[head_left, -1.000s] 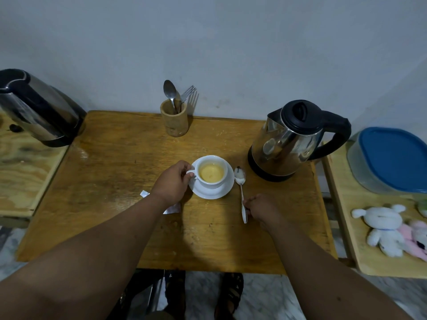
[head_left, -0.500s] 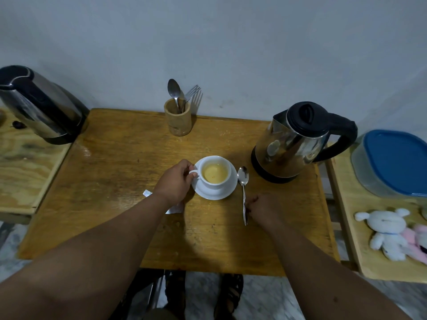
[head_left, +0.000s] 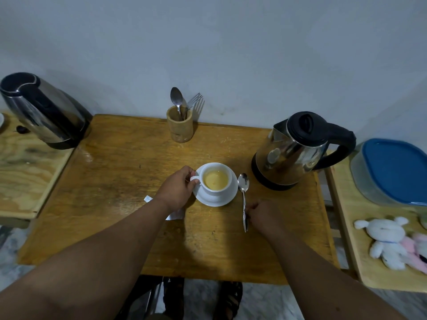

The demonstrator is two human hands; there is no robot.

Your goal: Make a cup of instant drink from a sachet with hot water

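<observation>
Wooden tabletop (head_left: 115, 181) against a pale wall is holding a white cup (head_left: 216, 180) of yellowish drink on its saucer (head_left: 227, 199). Ceramic, full and likely hot, it is asking for the handle, which the left hand (head_left: 178, 190) is pinching. Just right, the right hand (head_left: 263, 214) is curling at the teaspoon (head_left: 243, 199) handle; actual grip unclear.

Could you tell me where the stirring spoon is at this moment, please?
The spoon lies flat on the wooden table, just right of the saucer, bowl toward the kettle, its handle end at the right hand.
</observation>
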